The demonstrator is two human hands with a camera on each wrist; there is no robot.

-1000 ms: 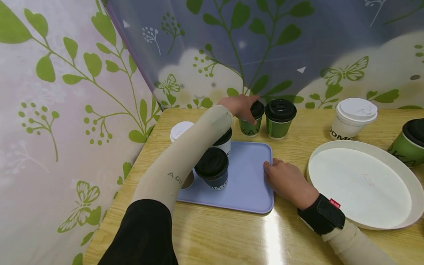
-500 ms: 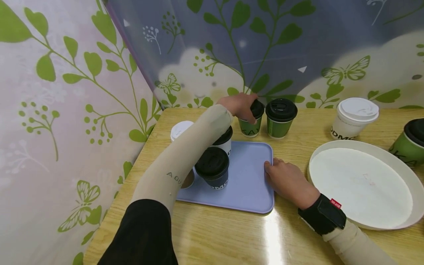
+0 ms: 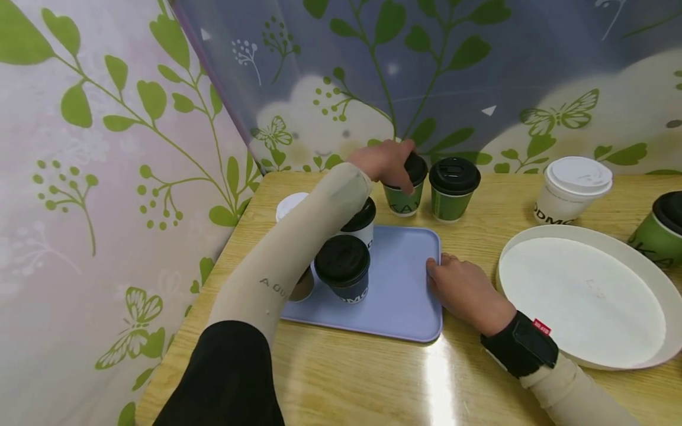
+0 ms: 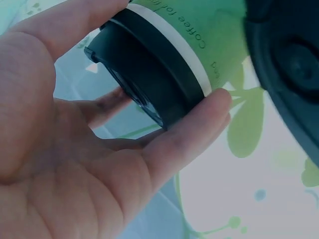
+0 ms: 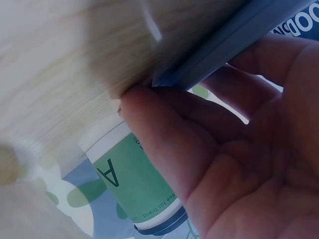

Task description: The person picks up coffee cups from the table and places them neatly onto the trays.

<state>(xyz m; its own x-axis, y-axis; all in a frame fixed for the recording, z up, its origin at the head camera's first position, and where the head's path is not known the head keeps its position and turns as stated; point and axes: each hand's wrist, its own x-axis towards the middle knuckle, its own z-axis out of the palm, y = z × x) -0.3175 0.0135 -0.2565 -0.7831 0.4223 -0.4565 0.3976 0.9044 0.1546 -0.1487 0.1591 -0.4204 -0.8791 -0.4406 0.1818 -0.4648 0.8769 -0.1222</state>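
Observation:
My left hand (image 3: 380, 163) holds a green paper coffee cup (image 3: 403, 202) near its black lid, at the back of the table. In the left wrist view, the thumb and fingers (image 4: 199, 119) lie on opposite sides of the lid (image 4: 149, 69). My right hand (image 3: 466, 290) grips the right rim of a lavender tray (image 3: 402, 284). In the right wrist view, its fingers (image 5: 154, 129) reach under the tray edge (image 5: 209, 55). On the tray stand a dark blue cup (image 3: 342, 269), a white cup with a black lid (image 3: 362, 229) and a brown cup (image 3: 302, 287), partly hidden by my left forearm.
A second green cup (image 3: 454, 192) stands right beside the held one. At the right are a round white tray (image 3: 581, 296), a white-lidded cup (image 3: 574, 186) and another green cup (image 3: 658, 234). A white lid (image 3: 289, 204) shows behind my left arm. Patterned cloth hangs behind the table.
My left hand and the green cup have risen slightly relative to the neighbouring cup. The right hand stays on the tray rim.

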